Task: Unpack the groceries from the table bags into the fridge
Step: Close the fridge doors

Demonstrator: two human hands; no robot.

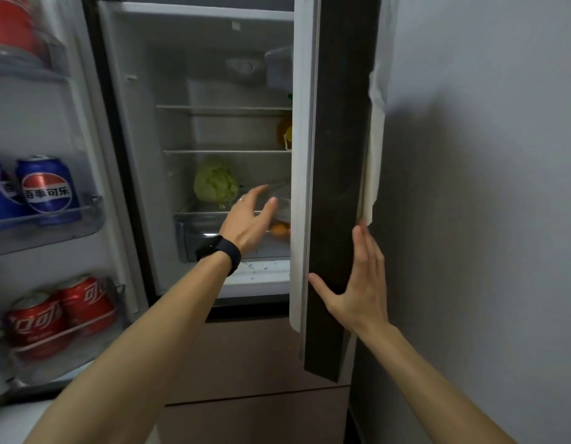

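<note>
1. At the far left I see the open white left door (pixel 37 123), whose clear plastic bins are stocked. There are red cans (pixel 8 24) in the top bin, two blue Pepsi cans (pixel 47 187) upright in the middle bin and two red cola cans (pixel 53 312) in the bottom one.
2. Next comes the white fridge (pixel 143 123), its cavity open to me, with thin shelves across it.
3. A pale green head of cabbage (pixel 216 184) sits on the lowest shelf, directly above the clear crisper drawer (pixel 194 232). The drawer holds orange fruits (pixel 279 230) at its right end.
4. The left hand (pixel 249 219), with a black wristband (pixel 218 253) on its wrist, reaches in over the drawer just right of the cabbage. Its fingers are spread, loosely straight, and grip nothing. The thumb tip lies at the edge of a crumpled clear plastic bag (pixel 282 203) on that same shelf, and I cannot tell whether they touch.
5. Higher up, a yellow item (pixel 285 133) sits on the middle shelf and a clear plastic tub (pixel 279 68) on the top one. Both are half hidden by the right door.
6. That dark-edged right door (pixel 338 187) stands partly open. The right hand (pixel 361 283) lies flat against its edge with fingers straight and together and the thumb spread, holding nothing.
7. A plain grey wall (pixel 485 155) fills the right.
</note>
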